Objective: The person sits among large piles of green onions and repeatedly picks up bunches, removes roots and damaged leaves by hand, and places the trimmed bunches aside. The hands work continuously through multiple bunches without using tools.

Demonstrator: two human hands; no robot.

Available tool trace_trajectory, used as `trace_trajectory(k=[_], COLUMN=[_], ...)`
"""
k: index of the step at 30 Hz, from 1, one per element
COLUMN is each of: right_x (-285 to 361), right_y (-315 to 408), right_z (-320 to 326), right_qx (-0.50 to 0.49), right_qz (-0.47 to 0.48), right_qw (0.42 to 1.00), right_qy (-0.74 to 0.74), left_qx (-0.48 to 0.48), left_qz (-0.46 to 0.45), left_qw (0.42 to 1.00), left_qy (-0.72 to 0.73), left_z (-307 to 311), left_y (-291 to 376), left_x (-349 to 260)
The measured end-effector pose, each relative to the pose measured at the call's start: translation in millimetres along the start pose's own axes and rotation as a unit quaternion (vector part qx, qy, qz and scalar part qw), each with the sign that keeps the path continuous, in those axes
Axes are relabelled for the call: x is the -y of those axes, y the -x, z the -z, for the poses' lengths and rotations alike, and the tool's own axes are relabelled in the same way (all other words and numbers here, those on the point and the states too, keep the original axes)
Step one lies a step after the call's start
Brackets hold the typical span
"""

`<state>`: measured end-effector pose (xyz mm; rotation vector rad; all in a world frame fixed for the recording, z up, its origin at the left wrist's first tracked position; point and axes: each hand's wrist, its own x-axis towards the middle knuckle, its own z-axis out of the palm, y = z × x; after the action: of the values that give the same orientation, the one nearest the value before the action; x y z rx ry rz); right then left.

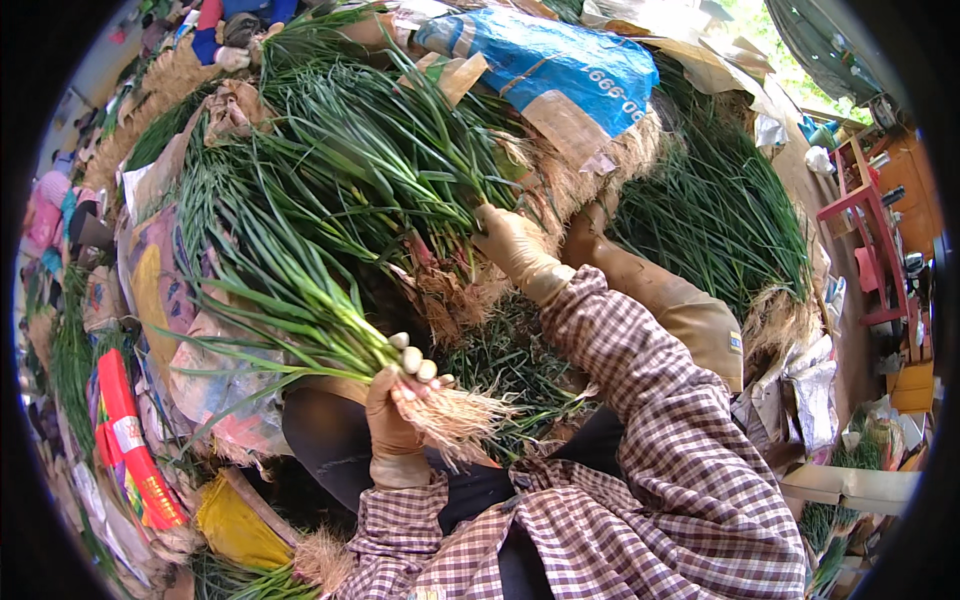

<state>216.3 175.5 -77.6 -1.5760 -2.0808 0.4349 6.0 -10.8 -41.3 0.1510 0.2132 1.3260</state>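
Note:
My left hand (395, 420), in a pale glove, grips a bunch of green onions (337, 324) low on the stems. Its pale stringy roots (461, 420) stick out to the right, and the long leaves fan to the upper left. Farther forward my right hand (517, 244), gloved too, is closed around green onion stalks (480, 193) at the edge of a big leafy heap (337, 157). Reddish stem bases and soil-brown roots (450, 296) of other onions hang just left of that hand.
A blue woven sack (547, 64) covers part of the heap. More onions (709, 195) lie to the right past a bare, muddy leg (637, 259). Leaf scraps (517, 349) litter the ground before me. At left are a red wrapper (127, 435) and a yellow bag (244, 521). Another person's gloved hand (232, 58) shows at top left.

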Motion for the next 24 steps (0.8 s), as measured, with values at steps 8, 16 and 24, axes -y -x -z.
trace_trajectory(k=[8,16,24], right_x=[47.9,103.6,100.6], right_y=[42.6,78.3,92.6], right_z=[-2.1,-1.1,-23.9], right_qx=[0.173,0.218,0.256], right_qz=[-0.122,-0.300,-0.310], right_qw=[0.903,0.747,0.511], right_qy=[-0.373,-0.551,-0.760], left_qx=[-0.186,-0.164,-0.163], left_qz=[0.041,0.027,0.045], left_qw=[0.973,0.982,0.983], left_qy=[-0.130,-0.086,-0.077], left_z=[3.8,21.9,13.1], left_y=[-8.7,-0.6,15.5], left_x=[11.8,15.0,17.8])
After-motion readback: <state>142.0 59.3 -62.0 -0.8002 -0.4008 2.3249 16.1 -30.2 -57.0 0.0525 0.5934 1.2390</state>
